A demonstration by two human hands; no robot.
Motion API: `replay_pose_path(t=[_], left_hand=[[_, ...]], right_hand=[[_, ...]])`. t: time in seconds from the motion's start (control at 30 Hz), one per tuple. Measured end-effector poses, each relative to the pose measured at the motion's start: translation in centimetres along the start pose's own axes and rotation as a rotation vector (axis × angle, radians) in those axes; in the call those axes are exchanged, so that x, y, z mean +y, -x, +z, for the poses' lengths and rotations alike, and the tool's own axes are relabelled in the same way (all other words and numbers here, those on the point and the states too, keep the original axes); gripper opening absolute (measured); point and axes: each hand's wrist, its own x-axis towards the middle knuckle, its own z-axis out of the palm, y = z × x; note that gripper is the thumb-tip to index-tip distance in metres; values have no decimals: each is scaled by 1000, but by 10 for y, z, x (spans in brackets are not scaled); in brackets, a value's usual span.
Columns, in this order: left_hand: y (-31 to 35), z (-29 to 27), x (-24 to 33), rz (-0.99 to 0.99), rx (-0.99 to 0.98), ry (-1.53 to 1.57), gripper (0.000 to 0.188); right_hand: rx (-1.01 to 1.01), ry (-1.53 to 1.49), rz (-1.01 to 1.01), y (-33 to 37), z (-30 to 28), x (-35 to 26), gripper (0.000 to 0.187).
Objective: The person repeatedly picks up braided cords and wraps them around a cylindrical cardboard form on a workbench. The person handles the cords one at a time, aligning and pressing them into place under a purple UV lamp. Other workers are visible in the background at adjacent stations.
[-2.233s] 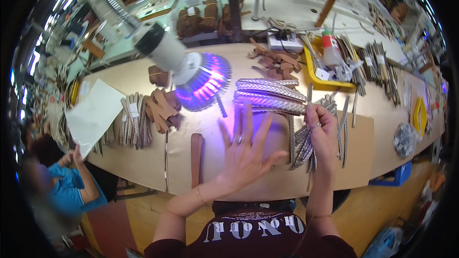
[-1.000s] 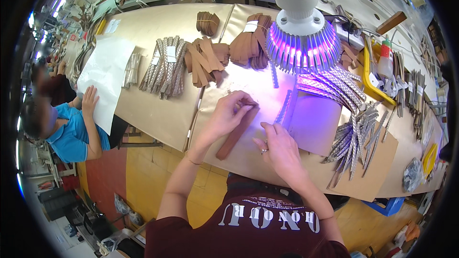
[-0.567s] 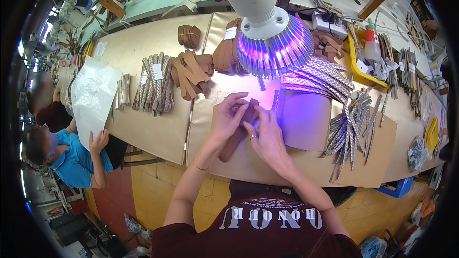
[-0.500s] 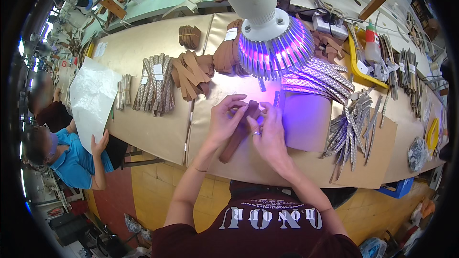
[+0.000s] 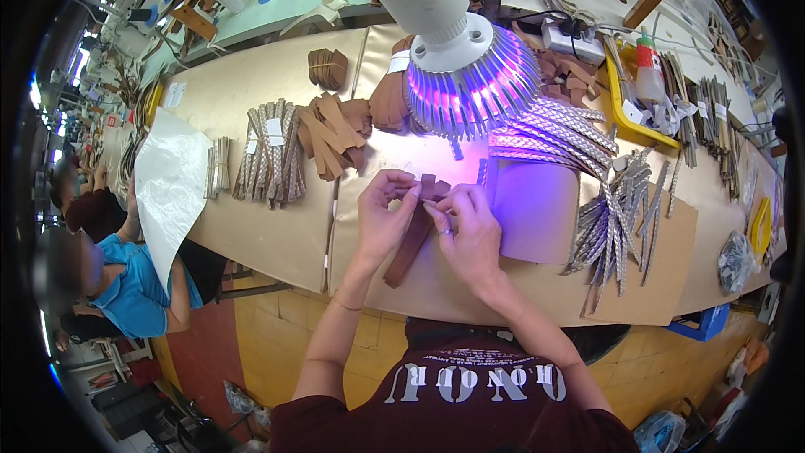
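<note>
Several brown leather strips lie together on the table in front of me, running up between my two hands. My left hand is closed in a pinch at their left edge, near the far end. From the other side my right hand, with a ring on one finger, pinches at the same end, its thumb tip over the leather. The fingers partly hide what lies between them. Just beyond hangs a lamp with a ribbed metal head, casting purple light on a bundle of braided silver straps.
More brown strips and braided bundles lie left of the lamp. Loose braided straps spread over brown board at right. A yellow tray and a glue bottle stand farther back. A co-worker at left holds a white sheet.
My fingers have shifted slightly left and closer together at the strips' far end. The view has moved a little. The co-worker's sheet has swung and now covers more of their arm.
</note>
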Motion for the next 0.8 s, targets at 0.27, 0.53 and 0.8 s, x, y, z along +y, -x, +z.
replay_pose_path(t=[0.27, 0.53, 0.8], left_hand=[[2, 6, -23, 86, 110, -391, 10], [-3, 17, 6, 573, 234, -933, 15], [41, 57, 117, 280, -493, -85, 28]], right_hand=[[-380, -173, -310, 37, -72, -21, 19], [-162, -854, -40, 50, -180, -21, 22], [-221, -841, 375, 27, -168, -22, 14]])
